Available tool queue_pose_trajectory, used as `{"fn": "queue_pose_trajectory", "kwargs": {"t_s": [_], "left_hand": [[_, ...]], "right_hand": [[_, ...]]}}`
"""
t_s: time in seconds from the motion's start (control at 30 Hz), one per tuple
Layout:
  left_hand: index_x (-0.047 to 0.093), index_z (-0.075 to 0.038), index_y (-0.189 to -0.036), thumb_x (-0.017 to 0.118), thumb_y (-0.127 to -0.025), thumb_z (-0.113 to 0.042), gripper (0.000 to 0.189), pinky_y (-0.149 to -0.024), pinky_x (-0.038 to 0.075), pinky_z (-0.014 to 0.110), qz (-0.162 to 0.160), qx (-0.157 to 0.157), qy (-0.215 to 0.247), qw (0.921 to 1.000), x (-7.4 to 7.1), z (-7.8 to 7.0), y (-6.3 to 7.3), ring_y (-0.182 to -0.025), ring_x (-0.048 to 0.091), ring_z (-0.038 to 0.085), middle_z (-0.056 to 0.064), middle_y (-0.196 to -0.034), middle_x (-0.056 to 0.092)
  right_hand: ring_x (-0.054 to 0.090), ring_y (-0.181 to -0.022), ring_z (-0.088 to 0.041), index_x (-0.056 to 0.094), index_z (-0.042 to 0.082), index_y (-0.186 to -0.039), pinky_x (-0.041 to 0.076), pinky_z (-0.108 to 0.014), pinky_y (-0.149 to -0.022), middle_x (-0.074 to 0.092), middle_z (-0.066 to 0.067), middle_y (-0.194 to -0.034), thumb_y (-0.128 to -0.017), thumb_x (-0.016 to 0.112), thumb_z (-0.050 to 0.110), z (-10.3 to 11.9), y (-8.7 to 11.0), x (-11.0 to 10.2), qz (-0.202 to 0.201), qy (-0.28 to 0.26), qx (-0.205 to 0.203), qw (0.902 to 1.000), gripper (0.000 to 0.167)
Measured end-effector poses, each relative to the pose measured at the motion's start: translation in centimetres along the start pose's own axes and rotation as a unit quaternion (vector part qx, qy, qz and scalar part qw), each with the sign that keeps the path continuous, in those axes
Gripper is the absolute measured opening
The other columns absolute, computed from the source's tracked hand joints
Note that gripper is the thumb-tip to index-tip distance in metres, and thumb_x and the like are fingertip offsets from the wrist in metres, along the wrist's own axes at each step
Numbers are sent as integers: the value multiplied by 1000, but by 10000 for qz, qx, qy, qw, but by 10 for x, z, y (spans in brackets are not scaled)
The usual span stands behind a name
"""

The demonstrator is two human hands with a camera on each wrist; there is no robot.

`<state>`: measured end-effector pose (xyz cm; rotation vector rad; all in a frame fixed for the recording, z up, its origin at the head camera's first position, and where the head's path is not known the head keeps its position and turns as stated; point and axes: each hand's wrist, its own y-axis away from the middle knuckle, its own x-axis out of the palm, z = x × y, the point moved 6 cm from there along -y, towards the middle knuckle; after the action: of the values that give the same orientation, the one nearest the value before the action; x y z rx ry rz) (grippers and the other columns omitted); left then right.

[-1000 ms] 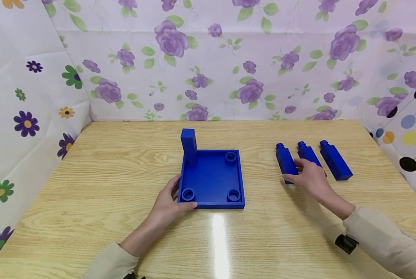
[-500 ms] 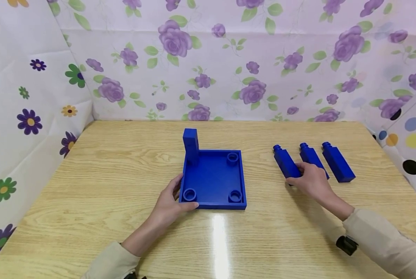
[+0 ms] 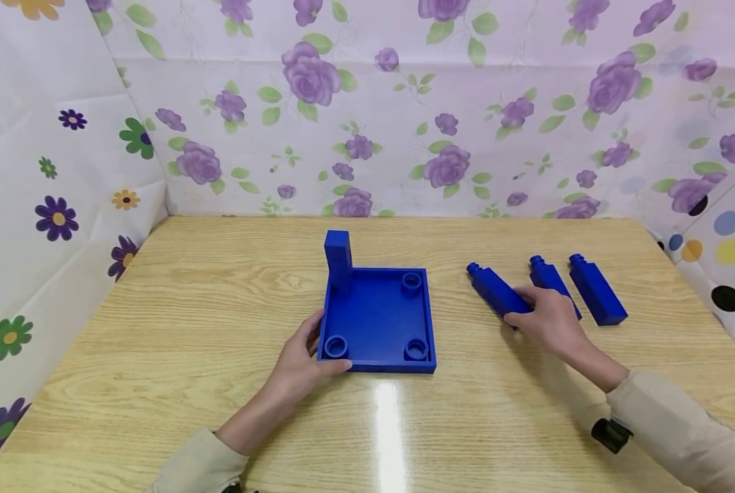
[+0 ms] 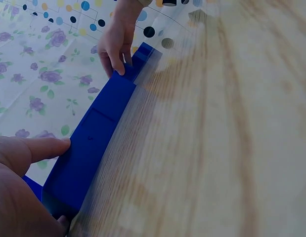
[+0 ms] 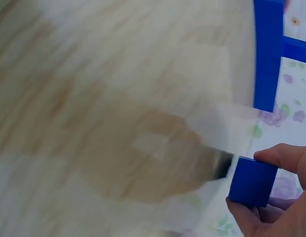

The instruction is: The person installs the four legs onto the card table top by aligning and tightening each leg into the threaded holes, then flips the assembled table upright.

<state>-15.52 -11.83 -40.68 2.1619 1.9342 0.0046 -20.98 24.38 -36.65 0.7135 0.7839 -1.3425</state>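
A blue square toy tabletop [image 3: 379, 318] lies upside down, with a raised rim and round sockets in three corners. One square leg [image 3: 339, 263] stands upright in its far left corner. My left hand [image 3: 299, 356] grips the near left corner, thumb along the front side, as the left wrist view shows too. To the right, my right hand [image 3: 549, 318] pinches another blue table leg [image 3: 495, 289] by its plain end, thumb and fingers on opposite sides. That leg's threaded end points up and left towards the tabletop. Its square end face [image 5: 253, 181] shows in the right wrist view.
Two more blue legs, one partly behind my right hand [image 3: 549, 277] and one further right [image 3: 596, 291], lie on the wooden table [image 3: 207, 301]. A flowered cloth [image 3: 379, 103] hangs along the table's back edge; patterned cloths also hang at both sides.
The leg in my right hand has swung anticlockwise, its threaded end moving left towards the tabletop. My left hand keeps its hold on the tabletop, which stays in place.
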Motion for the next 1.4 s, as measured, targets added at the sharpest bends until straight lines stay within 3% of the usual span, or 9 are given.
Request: {"fn": "queue_pose_trajectory", "kwargs": {"t_s": [0.17, 0.43, 0.63, 0.9, 1.0, 1.13, 1.23, 1.3, 1.4], "left_hand": [[25, -3, -152, 80, -75, 1, 95, -108, 34, 46, -9, -10, -9, 10000, 0, 0, -1, -139, 28, 37, 21, -153, 28], [25, -4, -152, 80, -75, 1, 95, -109, 32, 47, -16, -37, -24, 10000, 0, 0, 0, -139, 28, 37, 21, -153, 28], [25, -3, -152, 80, -75, 0, 95, -109, 32, 47, -22, -25, -14, 10000, -1, 1, 1, -139, 28, 37, 21, -153, 28], [26, -4, -152, 81, -75, -1, 94, -109, 31, 48, -15, -9, -71, 10000, -1, 0, 1, -139, 29, 37, 21, -152, 30], [26, -4, -152, 81, -75, -1, 94, -109, 32, 48, -11, -8, -58, 10000, -1, 1, 1, -139, 29, 37, 21, -152, 30], [26, -4, -152, 81, -75, -1, 94, -109, 32, 48, -19, -12, -50, 10000, -1, 1, 1, -139, 29, 37, 21, -152, 30], [26, -4, -152, 81, -75, -2, 95, -109, 32, 48, -21, -15, -63, 10000, -1, 1, 1, -139, 29, 37, 22, -152, 30], [26, -5, -152, 81, -75, -2, 95, -109, 32, 48, -18, -26, -84, 10000, -1, 1, 2, -139, 29, 37, 21, -152, 30], [26, -5, -152, 81, -75, -2, 95, -109, 32, 48, -15, -30, -100, 9999, -1, 1, 1, -139, 29, 37, 21, -152, 30]], "right_hand": [[57, -108, -44, 54, -8, -132, 50, -53, -84, 58, -28, -124, -86, 71, 16, 6, -2, -6, 9, -280, -69, 9996, 54], [61, -97, -30, 54, -1, -136, 52, -22, -66, 61, -24, -120, -91, 69, 21, 20, -5, -25, -68, -1285, -270, 9913, 52], [58, -94, -9, 51, 6, -141, 48, -18, -69, 60, -14, -121, -90, 70, 32, 29, -12, -38, -86, -2039, 161, 9788, 60], [54, -109, -8, 44, 6, -144, 42, -21, -97, 60, 4, -116, -88, 71, 37, 32, -18, -42, -238, -3276, 413, 9436, 69], [53, -115, -9, 43, 4, -144, 38, -25, -104, 63, 4, -117, -89, 71, 31, 36, -21, -41, -248, -4002, 206, 9158, 67], [56, -117, -11, 48, 2, -138, 41, -20, -99, 67, 0, -118, -92, 68, 18, 43, -26, -37, -326, -4858, -403, 8725, 53], [60, -111, -12, 53, 2, -134, 45, -19, -95, 67, -2, -117, -93, 65, 15, 48, -32, -36, -457, -5137, -758, 8534, 44], [61, -108, -12, 55, 3, -132, 45, -19, -94, 67, -2, -116, -93, 65, 15, 51, -36, -35, -574, -5139, -853, 8517, 42], [61, -107, -11, 56, 2, -132, 45, -19, -94, 66, -2, -117, -91, 68, 17, 56, -43, -34, -668, -4973, -810, 8612, 44]]}}
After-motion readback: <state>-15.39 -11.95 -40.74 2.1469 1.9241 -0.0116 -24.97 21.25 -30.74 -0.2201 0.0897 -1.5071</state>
